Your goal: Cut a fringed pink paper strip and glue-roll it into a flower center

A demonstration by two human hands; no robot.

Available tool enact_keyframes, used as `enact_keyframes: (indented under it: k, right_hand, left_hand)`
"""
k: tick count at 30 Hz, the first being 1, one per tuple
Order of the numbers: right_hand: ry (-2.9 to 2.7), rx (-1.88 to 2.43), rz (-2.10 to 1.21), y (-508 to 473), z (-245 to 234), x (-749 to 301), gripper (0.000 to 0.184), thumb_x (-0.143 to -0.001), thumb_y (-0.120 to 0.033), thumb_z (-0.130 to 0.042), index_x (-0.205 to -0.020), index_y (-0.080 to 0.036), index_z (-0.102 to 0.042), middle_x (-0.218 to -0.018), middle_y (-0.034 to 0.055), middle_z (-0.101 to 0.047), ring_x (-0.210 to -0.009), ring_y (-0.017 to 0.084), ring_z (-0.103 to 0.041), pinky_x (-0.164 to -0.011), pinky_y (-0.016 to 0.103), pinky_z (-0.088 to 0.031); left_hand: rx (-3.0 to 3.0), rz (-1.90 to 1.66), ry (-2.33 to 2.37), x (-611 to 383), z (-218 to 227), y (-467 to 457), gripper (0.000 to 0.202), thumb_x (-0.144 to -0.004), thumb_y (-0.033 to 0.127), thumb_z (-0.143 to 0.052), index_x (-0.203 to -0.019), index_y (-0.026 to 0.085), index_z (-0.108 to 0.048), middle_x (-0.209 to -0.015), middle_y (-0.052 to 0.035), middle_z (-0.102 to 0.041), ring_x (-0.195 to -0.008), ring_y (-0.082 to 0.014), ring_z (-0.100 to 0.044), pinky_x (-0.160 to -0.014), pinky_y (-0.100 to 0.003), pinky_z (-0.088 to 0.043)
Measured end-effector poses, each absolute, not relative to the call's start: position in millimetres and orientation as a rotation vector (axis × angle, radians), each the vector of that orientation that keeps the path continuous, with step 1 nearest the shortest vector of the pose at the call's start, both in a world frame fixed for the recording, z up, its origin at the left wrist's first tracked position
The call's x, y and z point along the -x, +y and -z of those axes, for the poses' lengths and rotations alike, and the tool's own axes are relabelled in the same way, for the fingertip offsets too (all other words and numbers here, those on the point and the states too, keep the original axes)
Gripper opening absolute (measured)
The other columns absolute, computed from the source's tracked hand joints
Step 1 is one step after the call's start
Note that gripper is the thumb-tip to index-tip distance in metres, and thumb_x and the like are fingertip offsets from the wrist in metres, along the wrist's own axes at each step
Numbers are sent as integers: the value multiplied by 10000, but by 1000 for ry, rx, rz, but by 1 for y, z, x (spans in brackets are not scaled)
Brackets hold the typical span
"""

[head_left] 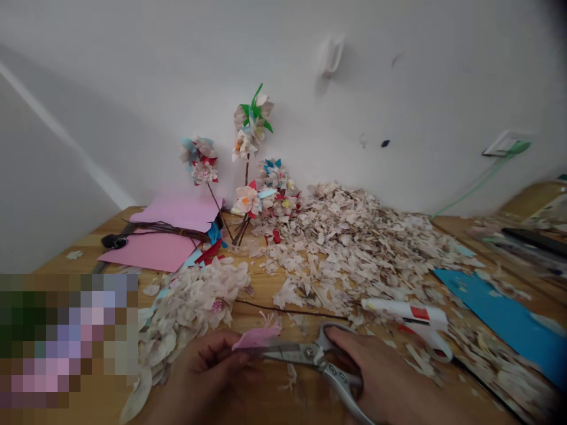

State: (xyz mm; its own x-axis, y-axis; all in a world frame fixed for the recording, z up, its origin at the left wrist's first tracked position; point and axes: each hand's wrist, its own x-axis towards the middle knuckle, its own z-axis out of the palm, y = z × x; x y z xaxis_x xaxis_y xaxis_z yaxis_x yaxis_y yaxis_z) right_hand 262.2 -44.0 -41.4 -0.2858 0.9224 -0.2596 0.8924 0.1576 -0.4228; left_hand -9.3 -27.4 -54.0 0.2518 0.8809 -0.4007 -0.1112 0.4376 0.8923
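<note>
Between the thumb and fingers of my left hand (212, 366) a small piece of pink paper (257, 336) is pinched, its far edge frayed into thin strips. My right hand (376, 366) grips a pair of metal scissors (305, 354) by the handles. The blades point left and lie along the underside of the pink paper, close to the left fingers. Just beyond them, a thin twig (292, 310) lies on the table, with a pale flower with a pink centre (219, 301) at its left end. A heap of loose pale petals (177, 307) lies left of the flower.
A white glue gun (407, 316) lies to the right, beside a blue sheet (500, 319). Behind spreads a large pile of dried petals (354, 236). Petal flowers on twigs (248, 130) lean on the wall. Pink sheets (155, 248) with twigs on them lie at the back left.
</note>
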Motion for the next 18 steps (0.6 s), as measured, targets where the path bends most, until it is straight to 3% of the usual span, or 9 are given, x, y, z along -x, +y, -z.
enact_keyframes:
  k: [4,12,18]
  right_hand:
    - [-2351,1849,-793,-44,42,-262,496,-582,-404,-732,-1032,-270,-571,-1053,74,-637,-922,305,-573,-708,355,-430]
    - [-2358,1864,-801,-44,38,-259,582,-482,-457,-800,-986,-267,-578,-952,47,-653,-837,287,-582,-650,321,-419]
    - [-2349,1875,-805,-43,40,-259,611,-489,-459,-801,-1028,-281,-574,-952,40,-649,-827,270,-585,-663,306,-411]
  left_hand:
    - [-864,-812,1125,9,53,-27,250,-587,392,-785,-774,231,-740,-763,-10,-741,-703,-203,-673,-429,-193,-484]
    - [-866,-818,1130,5,52,-28,206,-599,368,-781,-745,228,-740,-724,3,-725,-705,-190,-672,-406,-161,-457]
    - [-886,-813,1140,5,53,-29,151,-600,339,-779,-660,216,-715,-677,6,-712,-708,-184,-657,-436,-159,-463]
